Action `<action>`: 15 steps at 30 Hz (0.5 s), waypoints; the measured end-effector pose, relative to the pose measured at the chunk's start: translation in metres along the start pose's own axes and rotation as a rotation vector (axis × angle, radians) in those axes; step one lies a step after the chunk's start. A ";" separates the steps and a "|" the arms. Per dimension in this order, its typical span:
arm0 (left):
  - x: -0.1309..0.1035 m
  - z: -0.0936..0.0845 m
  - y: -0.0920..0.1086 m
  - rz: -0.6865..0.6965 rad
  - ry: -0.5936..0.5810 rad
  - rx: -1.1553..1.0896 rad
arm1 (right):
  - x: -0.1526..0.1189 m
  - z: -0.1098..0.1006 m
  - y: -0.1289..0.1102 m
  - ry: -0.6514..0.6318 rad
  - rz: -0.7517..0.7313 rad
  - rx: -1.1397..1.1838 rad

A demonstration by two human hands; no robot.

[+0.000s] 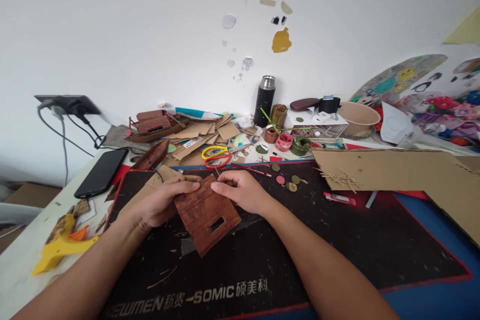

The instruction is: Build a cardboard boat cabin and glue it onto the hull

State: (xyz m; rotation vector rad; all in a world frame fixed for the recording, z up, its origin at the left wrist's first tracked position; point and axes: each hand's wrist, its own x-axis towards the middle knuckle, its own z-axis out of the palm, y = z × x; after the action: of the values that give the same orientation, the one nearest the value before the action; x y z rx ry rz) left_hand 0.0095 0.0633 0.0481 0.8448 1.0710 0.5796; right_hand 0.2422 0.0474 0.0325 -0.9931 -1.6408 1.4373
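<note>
Both hands hold a reddish-brown painted cardboard piece (207,215) with a small slot cut near its lower corner, tilted above the black mat (285,260). My left hand (165,200) pinches its upper left edge, thumb on top and fingers underneath. On the upper right edge, my right hand (243,190) grips it, thumb lying on the painted face. The fingertips behind the piece are hidden. Just beyond the left hand lie a brown boat-shaped piece (151,156) and a strip of bare cardboard (144,190).
Scissors (217,156), cardboard scraps (198,135), paint jars (284,142) and a black flask (264,101) stand or lie at the back. A yellow glue gun (62,245) and phone (101,172) are left; toothpicks (343,178) and large cardboard (393,170) are right.
</note>
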 end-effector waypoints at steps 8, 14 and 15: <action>0.002 0.003 -0.007 0.022 -0.263 -0.182 | 0.000 0.000 0.001 -0.004 0.123 0.204; 0.005 0.004 -0.013 0.065 -0.330 -0.243 | 0.001 0.003 0.009 -0.036 0.174 0.282; 0.005 0.005 -0.013 0.063 -0.324 -0.239 | 0.002 0.003 0.010 -0.026 0.163 0.288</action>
State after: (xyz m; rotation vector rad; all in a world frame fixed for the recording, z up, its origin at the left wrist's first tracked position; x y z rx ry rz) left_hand 0.0160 0.0586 0.0357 0.7341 0.6677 0.5869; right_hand 0.2399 0.0483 0.0224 -0.9610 -1.3460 1.7447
